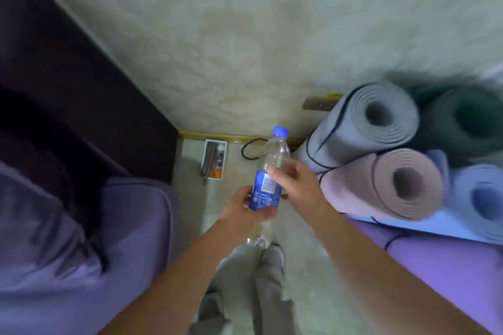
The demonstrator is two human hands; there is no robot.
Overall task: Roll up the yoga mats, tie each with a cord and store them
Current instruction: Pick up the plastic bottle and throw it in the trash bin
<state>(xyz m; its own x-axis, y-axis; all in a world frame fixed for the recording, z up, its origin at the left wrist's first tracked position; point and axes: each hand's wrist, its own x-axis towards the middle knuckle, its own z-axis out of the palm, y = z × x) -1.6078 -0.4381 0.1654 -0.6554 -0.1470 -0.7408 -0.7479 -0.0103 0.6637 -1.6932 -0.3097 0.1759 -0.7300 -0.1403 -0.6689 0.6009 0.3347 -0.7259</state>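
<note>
Head view: a bottle (268,171) is gripped by the left hand (245,209) and right hand (294,182). Rolled mats (381,122) are stacked at the right, a sofa (81,198) at the left.

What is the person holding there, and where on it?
A clear plastic water bottle: the left hand grips its blue-labelled lower part, and the right hand touches it just above the label.

Right of the gripped bottle, a grey rolled foam yoga mat (364,122) is seen standing against the wall, bound by a thin black cord (313,153). Just below it and touching, a pink rolled foam mat (386,185) is stacked. Further right, a dark green roll (468,117) and a blue roll (484,198) are blurred. A purple mat (446,269) is laid lowest.
</note>
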